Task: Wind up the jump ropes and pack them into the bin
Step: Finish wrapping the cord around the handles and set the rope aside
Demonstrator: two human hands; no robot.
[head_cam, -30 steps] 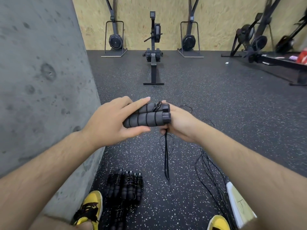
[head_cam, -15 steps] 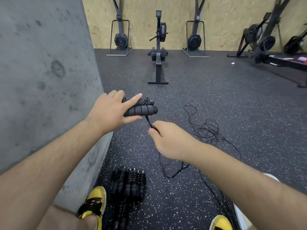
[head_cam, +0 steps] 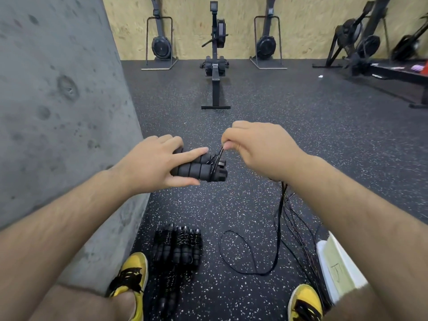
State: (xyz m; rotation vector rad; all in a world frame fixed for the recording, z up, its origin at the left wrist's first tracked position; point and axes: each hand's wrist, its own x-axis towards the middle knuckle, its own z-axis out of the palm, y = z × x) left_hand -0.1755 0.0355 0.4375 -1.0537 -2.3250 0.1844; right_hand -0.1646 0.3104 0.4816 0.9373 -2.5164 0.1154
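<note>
My left hand [head_cam: 155,165] grips two black foam jump-rope handles [head_cam: 199,169] side by side, held level at mid-frame. My right hand [head_cam: 257,147] pinches the thin black rope cord [head_cam: 217,155] just above the handles' capped ends, where a few turns lie around them. The loose cord [head_cam: 278,228] hangs below my right wrist and loops on the floor. A pile of wound jump ropes [head_cam: 177,246] lies on the floor by my left foot. The white bin [head_cam: 338,267] shows partly at lower right, behind my right forearm.
A grey concrete wall [head_cam: 58,100] runs along the left. Several loose cords [head_cam: 301,228] trail on the speckled rubber floor beside the bin. My yellow shoes [head_cam: 132,274] are at the bottom. A rowing machine [head_cam: 215,66] and other gym machines stand against the far wooden wall.
My right hand went from below the handles up and right to above their ends, carrying the cord over them. The left hand with the handles has kept its grip.
</note>
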